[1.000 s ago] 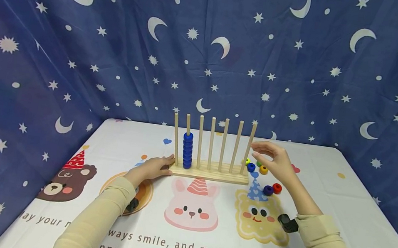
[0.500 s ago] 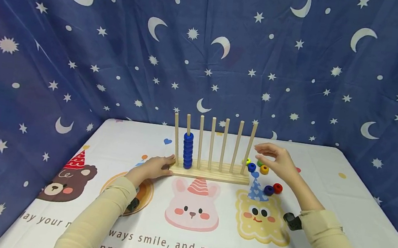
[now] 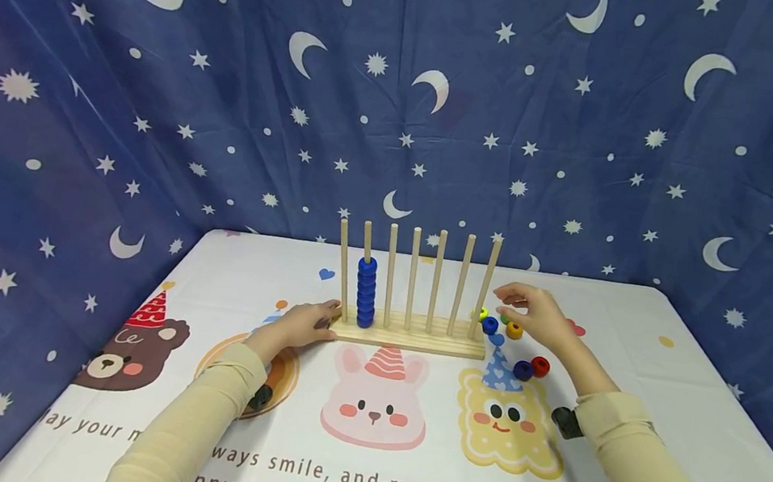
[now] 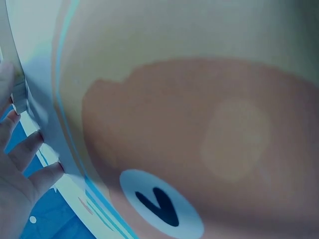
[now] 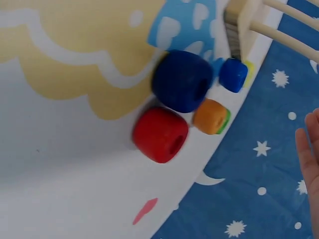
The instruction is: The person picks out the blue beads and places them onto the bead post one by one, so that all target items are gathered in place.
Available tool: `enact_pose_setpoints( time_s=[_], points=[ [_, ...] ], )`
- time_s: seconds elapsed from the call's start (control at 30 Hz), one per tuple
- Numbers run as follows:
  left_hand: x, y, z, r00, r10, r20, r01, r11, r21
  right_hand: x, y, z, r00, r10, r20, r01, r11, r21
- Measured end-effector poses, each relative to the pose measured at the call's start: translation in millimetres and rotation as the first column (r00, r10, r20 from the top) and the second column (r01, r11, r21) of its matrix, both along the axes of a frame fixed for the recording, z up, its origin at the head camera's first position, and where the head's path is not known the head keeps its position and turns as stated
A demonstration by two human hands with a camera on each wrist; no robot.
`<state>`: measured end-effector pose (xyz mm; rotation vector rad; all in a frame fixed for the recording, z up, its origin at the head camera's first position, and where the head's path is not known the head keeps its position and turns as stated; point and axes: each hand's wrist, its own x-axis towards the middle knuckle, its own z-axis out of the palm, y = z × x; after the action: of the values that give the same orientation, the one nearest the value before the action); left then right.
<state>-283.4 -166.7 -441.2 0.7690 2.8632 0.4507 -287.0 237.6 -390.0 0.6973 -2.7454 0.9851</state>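
A wooden peg stand (image 3: 410, 343) has several upright rods, with a stack of blue beads (image 3: 366, 294) on the second rod from the left. My left hand (image 3: 296, 324) holds the stand's left end, thumb along the front and fingers behind; the left wrist view shows the fingers (image 4: 27, 152) spread beside the stand's corner (image 4: 19, 94). To the right of the stand, my right hand (image 3: 536, 314) hovers above the loose beads, fingers gently bent, nothing visible in it. Nearby lie a red bead (image 5: 160, 134), a dark blue bead (image 5: 182, 81), an orange bead (image 5: 210, 116) and a blue bead (image 5: 233, 75).
Partly hidden are a yellow bead (image 3: 482, 314) by the rightmost rod and a green bead (image 3: 504, 318) under the right hand. The white printed tablecloth (image 3: 693, 363) covers the table. Behind it hangs a blue star-and-moon curtain (image 3: 457, 152).
My right hand has drawn slightly away from the rightmost rod, to the right, and sunk a little toward the loose beads. The left hand and the stand stay put.
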Motion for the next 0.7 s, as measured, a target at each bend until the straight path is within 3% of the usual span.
enact_pose_setpoints(
  time_s=[0.37, 0.7],
  points=[
    [-2.0, 0, -0.3, 1.0, -0.008, -0.009, 0.008, 1.0, 0.012, -8.9, 2, -18.1, 0.995, -0.027, 0.096, 0.02, 0.997, 0.074],
    [-3.2, 0, -0.8, 1.0, 0.001, 0.008, -0.001, 1.0, 0.003, -12.6, 4, -23.7, 0.995, -0.006, 0.096, -0.003, 0.995, 0.099]
  ],
)
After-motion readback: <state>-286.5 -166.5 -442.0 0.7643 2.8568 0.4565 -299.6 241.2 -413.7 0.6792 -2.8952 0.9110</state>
